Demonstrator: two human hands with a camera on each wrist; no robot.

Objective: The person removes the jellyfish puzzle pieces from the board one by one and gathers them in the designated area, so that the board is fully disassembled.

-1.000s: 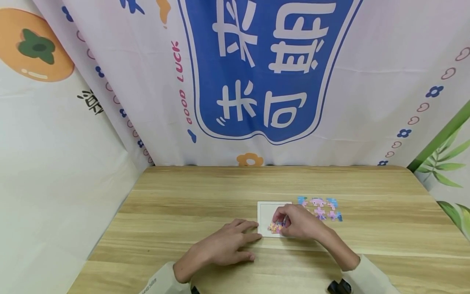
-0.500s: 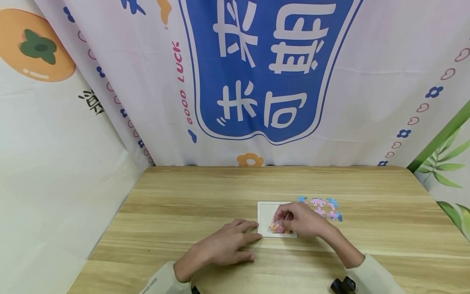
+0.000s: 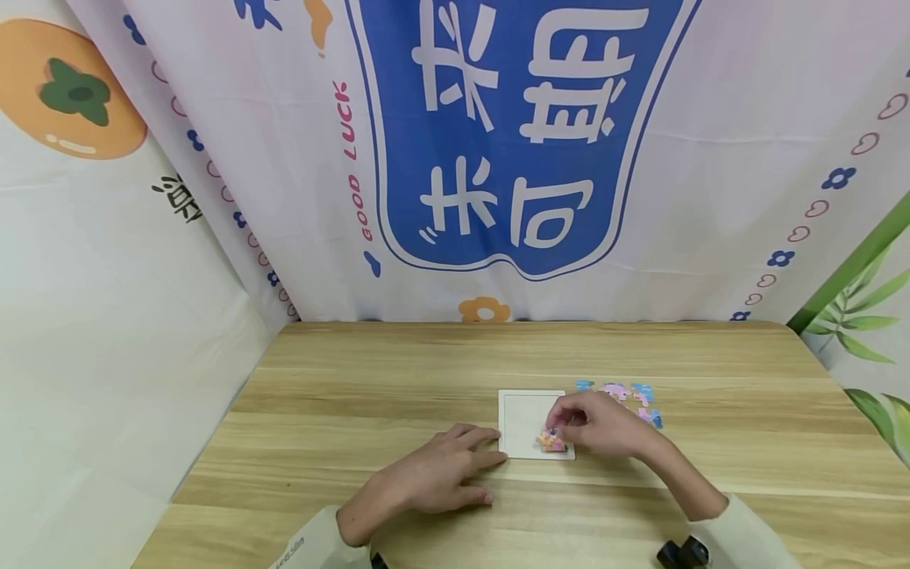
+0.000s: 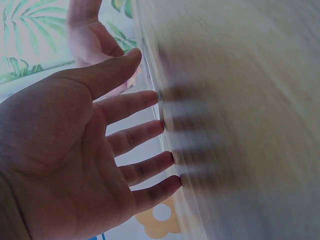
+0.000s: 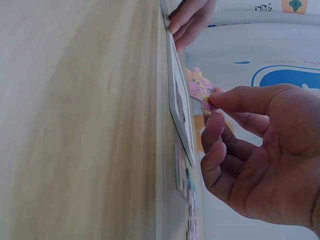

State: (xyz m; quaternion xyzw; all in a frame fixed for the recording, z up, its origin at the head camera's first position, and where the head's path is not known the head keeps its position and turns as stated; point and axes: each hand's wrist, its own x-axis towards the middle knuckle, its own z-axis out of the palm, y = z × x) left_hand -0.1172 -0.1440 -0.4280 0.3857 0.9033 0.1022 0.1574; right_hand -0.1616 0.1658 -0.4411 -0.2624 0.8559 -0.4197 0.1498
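Note:
A square white puzzle tray [image 3: 521, 417] lies on the wooden table. My left hand [image 3: 442, 472] rests flat on the tabletop, its straight fingertips right at the tray's left edge; in the left wrist view its fingers [image 4: 135, 137] are spread. Over the tray's lower right part, my right hand [image 3: 603, 425] pinches a pink and yellow puzzle piece [image 3: 551, 440]. The right wrist view shows this puzzle piece [image 5: 200, 87] between thumb and index finger, raised above the tray, with the other fingers curled beneath.
Several loose puzzle pieces [image 3: 615, 390], pink and blue, lie right of the tray, partly hidden behind my right hand. The wooden table [image 3: 370, 379] runs back to a printed curtain [image 3: 320, 197] with a blue panel.
My right hand has moved a little to the right with the puzzle piece, baring more of the tray's lower right corner. My left hand has stayed put.

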